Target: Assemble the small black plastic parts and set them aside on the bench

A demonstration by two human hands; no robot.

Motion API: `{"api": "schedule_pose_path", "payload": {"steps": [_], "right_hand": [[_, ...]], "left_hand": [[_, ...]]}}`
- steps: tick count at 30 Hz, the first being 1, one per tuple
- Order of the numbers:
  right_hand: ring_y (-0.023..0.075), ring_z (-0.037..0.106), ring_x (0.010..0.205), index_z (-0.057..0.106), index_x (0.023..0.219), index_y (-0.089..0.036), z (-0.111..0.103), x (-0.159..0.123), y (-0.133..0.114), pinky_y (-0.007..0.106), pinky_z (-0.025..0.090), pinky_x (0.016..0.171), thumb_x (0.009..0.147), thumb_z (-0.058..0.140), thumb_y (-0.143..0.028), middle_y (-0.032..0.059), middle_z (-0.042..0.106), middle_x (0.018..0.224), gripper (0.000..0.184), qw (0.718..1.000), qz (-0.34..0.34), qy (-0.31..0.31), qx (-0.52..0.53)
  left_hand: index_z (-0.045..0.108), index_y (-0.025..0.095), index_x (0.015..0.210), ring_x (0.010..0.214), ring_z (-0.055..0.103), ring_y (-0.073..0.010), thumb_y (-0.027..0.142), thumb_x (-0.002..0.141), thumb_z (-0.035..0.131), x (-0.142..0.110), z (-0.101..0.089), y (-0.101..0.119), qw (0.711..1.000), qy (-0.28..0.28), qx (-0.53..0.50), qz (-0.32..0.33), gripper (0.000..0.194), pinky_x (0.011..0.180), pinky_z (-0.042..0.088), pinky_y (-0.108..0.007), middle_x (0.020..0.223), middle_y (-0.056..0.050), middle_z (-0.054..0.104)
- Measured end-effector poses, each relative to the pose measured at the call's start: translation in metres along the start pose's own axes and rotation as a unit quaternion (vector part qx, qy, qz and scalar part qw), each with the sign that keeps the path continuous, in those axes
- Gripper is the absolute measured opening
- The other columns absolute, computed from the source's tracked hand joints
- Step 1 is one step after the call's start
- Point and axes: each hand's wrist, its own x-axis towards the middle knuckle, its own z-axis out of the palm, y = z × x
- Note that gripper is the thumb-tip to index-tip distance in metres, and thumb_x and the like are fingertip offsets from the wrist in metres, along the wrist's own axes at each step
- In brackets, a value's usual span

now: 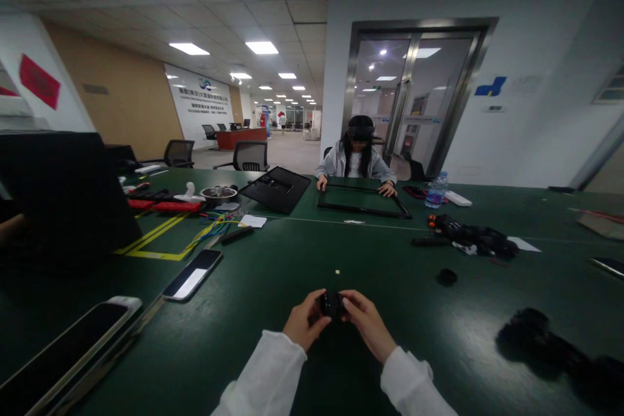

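Observation:
Between my two hands, above the near part of the green table (273, 286), is a small black boxy part (332, 304). My left hand (305, 323) grips its left side with thumb and fingers. The fingertips of my right hand (369, 322) close on its right side. Its exact kind is too dark to make out. Just beyond it lies a tiny pale square piece (337, 272). A small black round piece (447, 277) rests farther right. At the lower right sits a blurred black jointed assembly (546, 344).
Across the table, a person (358, 149) holds a black rectangular frame (363, 212). A black panel (277, 188), metal bowl (218, 194) and coloured wires (210, 231) lie left. Phones (194, 275) lie nearer. Another black assembly (472, 235) and a water bottle (437, 191) stand right.

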Motion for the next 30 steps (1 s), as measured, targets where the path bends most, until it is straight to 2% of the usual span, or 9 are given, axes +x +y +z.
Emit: {"api": "schedule_pose_path", "payload": {"steps": [4,10,14,18,24,30], "right_hand": [[0.0168,0.052,0.075,0.057,0.087,-0.02,0.0,-0.002,-0.003,0.03,0.043,0.064,0.069,0.053,-0.044,0.003,0.055,0.084,0.031,1.0,0.002,-0.013,-0.011],[0.0174,0.052,0.076,0.057,0.084,-0.02,0.001,-0.004,-0.004,0.031,0.042,0.065,0.068,0.055,-0.041,0.0025,0.055,0.084,0.026,0.999,-0.009,-0.024,-0.026],[0.0185,0.052,0.08,0.057,0.085,-0.021,0.0,-0.006,-0.007,0.033,0.042,0.068,0.07,0.053,-0.039,0.0024,0.056,0.087,0.024,0.998,-0.003,-0.041,-0.043],[0.0194,0.052,0.083,0.058,0.084,-0.021,0.0,-0.009,-0.014,0.034,0.042,0.071,0.071,0.052,-0.037,0.0026,0.055,0.088,0.021,0.997,0.011,-0.051,-0.064],[0.0186,0.052,0.081,0.057,0.083,-0.02,0.0,-0.007,-0.012,0.033,0.043,0.07,0.071,0.052,-0.038,0.0023,0.056,0.086,0.022,0.996,0.007,-0.048,-0.073],[0.0175,0.053,0.078,0.057,0.086,-0.019,0.001,-0.005,-0.008,0.031,0.042,0.07,0.068,0.056,-0.037,0.0025,0.057,0.085,0.025,0.995,0.007,-0.043,-0.086]], "left_hand": [[0.047,0.019,0.105,0.061,0.054,-0.0139,0.032,0.067,0.057,0.0,0.001,0.0,0.999,0.022,0.021,-0.019,0.042,0.053,0.044,-0.025,0.073,-0.001,0.058],[0.052,0.014,0.08,0.059,0.05,-0.0125,0.039,0.071,0.052,0.001,-0.003,0.006,0.995,0.025,0.093,-0.002,0.026,0.053,0.041,-0.023,0.07,-0.002,0.053],[0.054,0.014,0.073,0.058,0.049,-0.0121,0.044,0.075,0.044,0.003,-0.004,0.004,0.992,0.042,0.114,0.023,0.032,0.052,0.041,-0.023,0.071,-0.002,0.049],[0.058,0.013,0.067,0.058,0.052,-0.0111,0.045,0.079,0.037,0.003,-0.005,0.003,0.995,0.035,0.094,0.02,0.04,0.051,0.043,-0.022,0.077,-0.004,0.05],[0.059,0.011,0.063,0.05,0.051,-0.0072,0.047,0.079,0.035,0.003,-0.004,0.003,0.998,0.013,0.058,-0.002,0.046,0.045,0.043,-0.019,0.078,-0.003,0.05],[0.058,0.012,0.056,0.05,0.05,-0.0069,0.043,0.082,0.031,0.003,-0.003,-0.002,0.997,0.013,0.075,0.016,0.049,0.045,0.041,-0.017,0.071,-0.003,0.051]]}}
